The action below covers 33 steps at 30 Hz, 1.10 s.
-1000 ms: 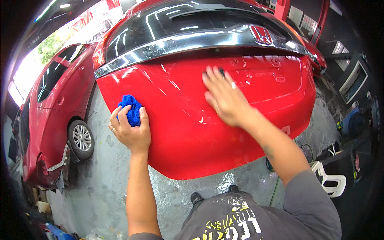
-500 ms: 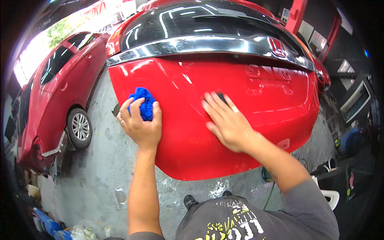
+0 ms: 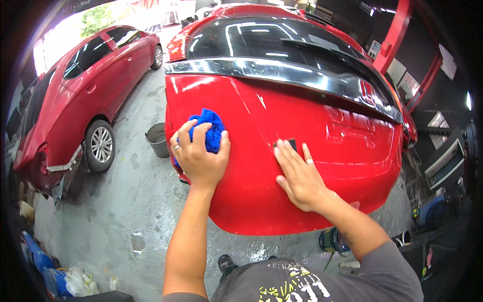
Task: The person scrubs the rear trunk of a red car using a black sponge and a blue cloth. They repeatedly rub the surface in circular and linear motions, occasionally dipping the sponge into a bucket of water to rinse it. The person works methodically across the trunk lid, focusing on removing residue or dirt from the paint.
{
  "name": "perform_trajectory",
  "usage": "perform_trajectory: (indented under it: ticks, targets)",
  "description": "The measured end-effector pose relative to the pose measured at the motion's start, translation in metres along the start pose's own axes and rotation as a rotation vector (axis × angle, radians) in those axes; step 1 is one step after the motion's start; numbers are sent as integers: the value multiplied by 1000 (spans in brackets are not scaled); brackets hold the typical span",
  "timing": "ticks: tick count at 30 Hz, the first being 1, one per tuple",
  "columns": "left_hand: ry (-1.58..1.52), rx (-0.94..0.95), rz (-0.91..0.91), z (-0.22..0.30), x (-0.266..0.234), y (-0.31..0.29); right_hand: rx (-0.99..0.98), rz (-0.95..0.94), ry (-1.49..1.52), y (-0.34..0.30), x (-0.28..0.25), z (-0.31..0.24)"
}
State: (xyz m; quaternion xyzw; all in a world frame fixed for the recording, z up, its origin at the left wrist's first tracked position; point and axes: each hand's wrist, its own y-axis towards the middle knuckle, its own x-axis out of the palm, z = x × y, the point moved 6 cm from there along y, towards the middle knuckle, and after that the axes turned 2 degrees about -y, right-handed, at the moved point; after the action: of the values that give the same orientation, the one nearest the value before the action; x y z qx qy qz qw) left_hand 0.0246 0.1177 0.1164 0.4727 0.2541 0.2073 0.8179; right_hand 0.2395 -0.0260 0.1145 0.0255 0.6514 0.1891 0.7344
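Observation:
A red tailgate (image 3: 246,201) fills the middle of the view, its paint wet and shiny in places. My left hand (image 3: 201,163) rests near its left edge, fingers curled around a bunched blue microfiber cloth (image 3: 215,132). On the panel's middle lies my right hand (image 3: 302,182), flattened with fingers stretched forward. Under its fingers is a dark, thin rectangular piece that looks like sandpaper (image 3: 294,145); one corner shows beside the ring finger, and the rest is hidden.
Above the panel runs a chrome trim strip (image 3: 241,65), below the dark rear window (image 3: 261,38). A grey bucket (image 3: 158,140) stands left of the tailgate. Another red car (image 3: 90,95) is parked further left. A dark container (image 3: 329,240) sits on the wet grey floor (image 3: 136,211) by the right side.
The view has shifted, so the panel sits further right and more of the bucket shows. My right hand has slid nearer to me over the paint; the left keeps its cloth.

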Motion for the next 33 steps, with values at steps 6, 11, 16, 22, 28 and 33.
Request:
perform_trajectory:
  ticks: [6,11,16,22,28,33]
  targets:
    - [-41,14,-14,6,6,0,-57,313,53,120,-16,25]
    - [-41,45,-9,-6,-2,1,-93,196,102,65,-13,11]
    - [-54,13,1,-2,4,-2,52,-60,275,-56,-37,52]
    - [-13,36,6,-1,-1,1,-68,140,-6,-45,-78,93]
    - [-15,32,-8,0,2,-1,-225,-116,-135,-5,-23,109]
    - [-32,26,-10,1,6,0,-420,78,-90,115,-28,81]
